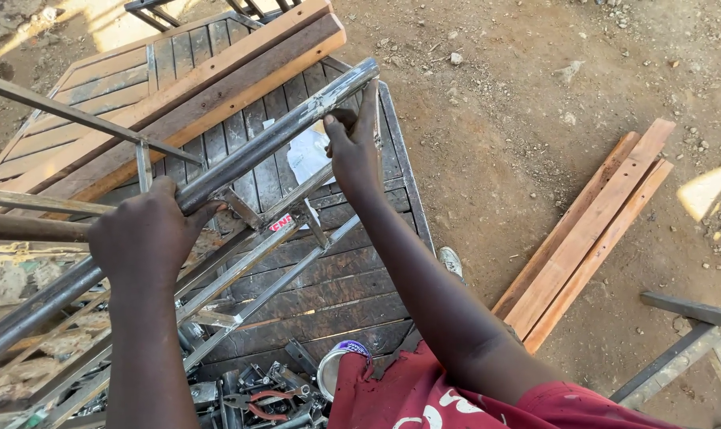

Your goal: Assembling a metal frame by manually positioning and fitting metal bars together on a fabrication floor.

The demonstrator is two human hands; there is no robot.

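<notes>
- At the bottom of the frame, a pile of metal scraps (257, 389) with red-handled pliers (269, 400) lies beside a round tin (338, 364).
- The left hand (147, 234) is clenched around a long steel bar (249, 151) at centre left.
- The right hand (352, 147) grips the same bar near its upper end, at centre frame.
- The bar tops a welded metal frame (241, 274) resting on a slatted wooden table (328, 286).
- Wooden planks (209, 91) lie across the table at upper left.
- More planks (591, 230) lie on the dirt ground (535, 79) at right.
</notes>
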